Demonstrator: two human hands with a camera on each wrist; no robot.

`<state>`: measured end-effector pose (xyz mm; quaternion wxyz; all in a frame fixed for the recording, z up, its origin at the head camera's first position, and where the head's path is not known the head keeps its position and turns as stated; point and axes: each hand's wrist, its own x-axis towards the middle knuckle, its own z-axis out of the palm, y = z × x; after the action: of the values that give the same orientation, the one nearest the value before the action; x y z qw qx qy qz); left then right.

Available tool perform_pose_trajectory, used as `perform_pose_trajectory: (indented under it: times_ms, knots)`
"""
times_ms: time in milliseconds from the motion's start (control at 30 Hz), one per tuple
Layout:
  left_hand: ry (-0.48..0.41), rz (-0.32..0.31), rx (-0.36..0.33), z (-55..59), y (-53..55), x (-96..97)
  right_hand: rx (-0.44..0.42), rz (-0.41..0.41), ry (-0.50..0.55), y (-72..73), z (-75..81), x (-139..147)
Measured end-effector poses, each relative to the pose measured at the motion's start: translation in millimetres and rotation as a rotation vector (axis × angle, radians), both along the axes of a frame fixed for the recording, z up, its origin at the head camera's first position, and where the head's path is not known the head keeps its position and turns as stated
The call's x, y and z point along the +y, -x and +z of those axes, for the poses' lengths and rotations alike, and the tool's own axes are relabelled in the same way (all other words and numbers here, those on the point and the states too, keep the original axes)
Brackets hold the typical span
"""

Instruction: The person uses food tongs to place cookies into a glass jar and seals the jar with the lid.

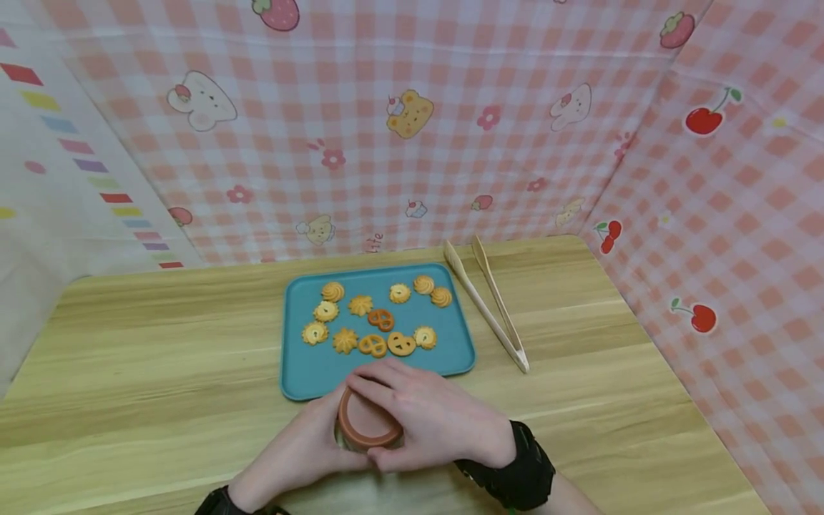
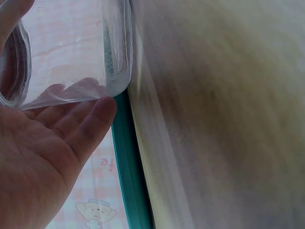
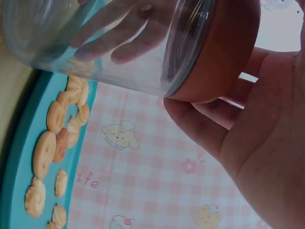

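Observation:
A clear jar [image 2: 66, 47] with a brown lid [image 1: 370, 418] stands at the near edge of the blue tray. My left hand [image 1: 312, 440] holds the jar's body; its fingers [image 2: 90, 121] lie along the far side, visible through the clear wall in the right wrist view. From above, my right hand [image 1: 431, 415] grips the lid, thumb on the near side and fingers over the far rim. The lid sits on the jar's mouth. No contents show through the wall.
Beyond the hands lies the blue tray [image 1: 309, 372], bearing several cookies, among them swirled ones and pretzel-shaped ones [image 1: 381, 320]. Wooden tongs [image 1: 479, 304] lie spread to the right of the tray. Checked pink cloth [image 1: 360, 93] hangs behind the wooden table [image 1: 161, 357].

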<state>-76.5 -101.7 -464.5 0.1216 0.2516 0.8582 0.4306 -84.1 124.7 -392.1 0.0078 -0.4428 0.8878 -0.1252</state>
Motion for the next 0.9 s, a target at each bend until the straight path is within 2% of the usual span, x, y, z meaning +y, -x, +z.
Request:
perform_pose_trajectory:
  times_ms: [100, 267, 400, 633, 767, 900]
  knots:
    - [0.012, 0.0, 0.011, 0.7, 0.6, 0.7, 0.024, -0.063, -0.005, -5.6, 3.6, 0]
    - [0.022, -0.009, 0.032, 2.5, 1.0, 1.2, 0.08, -0.217, -0.004, -18.6, 10.4, -5]
    - [0.018, -0.007, 0.025, 3.3, 0.8, 1.5, 0.114, -0.284, -0.011, -24.1, 9.1, -11]
    - [0.039, 0.017, 0.003, 1.3, 1.6, 2.1, 0.139, -0.298, 0.004, -24.0, 1.1, -16]
    - [0.039, 0.015, 0.02, 1.5, 1.2, 2.3, 0.154, -0.29, 0.015, -22.6, 1.2, -16]
    - [0.035, 0.026, 0.0, 3.0, 0.6, 3.1, 0.143, -0.269, 0.017, -20.2, 1.7, -15]
